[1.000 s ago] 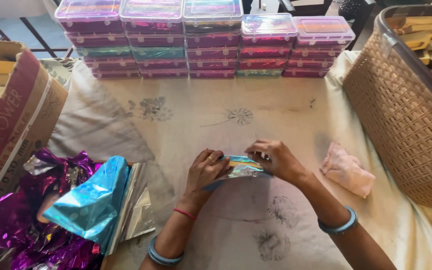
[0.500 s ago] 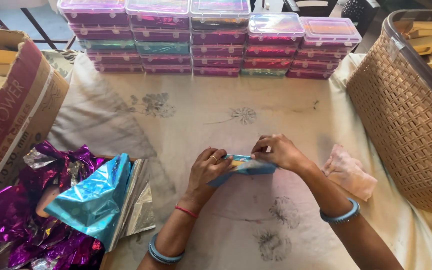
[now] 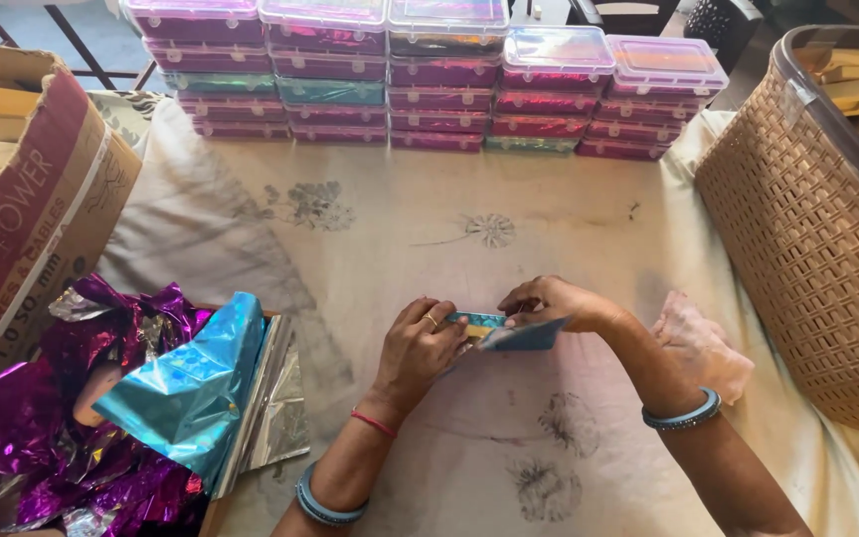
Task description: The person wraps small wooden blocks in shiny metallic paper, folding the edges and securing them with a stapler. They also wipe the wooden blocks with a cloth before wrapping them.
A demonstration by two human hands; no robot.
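Observation:
Both my hands meet over the middle of a cloth-covered table (image 3: 549,214). My left hand (image 3: 420,348) grips one end of a small bar half wrapped in shiny blue foil (image 3: 494,329). My right hand (image 3: 554,300) pinches the foil's other end, where a loose flap sticks out below my fingers. A yellowish edge of the bar shows between my hands. Both wrists wear blue bangles; the left also has a red thread.
A heap of purple and blue foil sheets (image 3: 141,408) lies at the lower left. A cardboard box (image 3: 27,214) of pale bars stands at the left. A brown woven basket (image 3: 817,249) with more bars is at the right. Stacked clear-lidded boxes (image 3: 420,80) line the far edge. A pink cloth (image 3: 703,343) lies by my right arm.
My hands have stayed in place and kept folding the blue foil around the bar; the loose flap now hangs under my right fingers.

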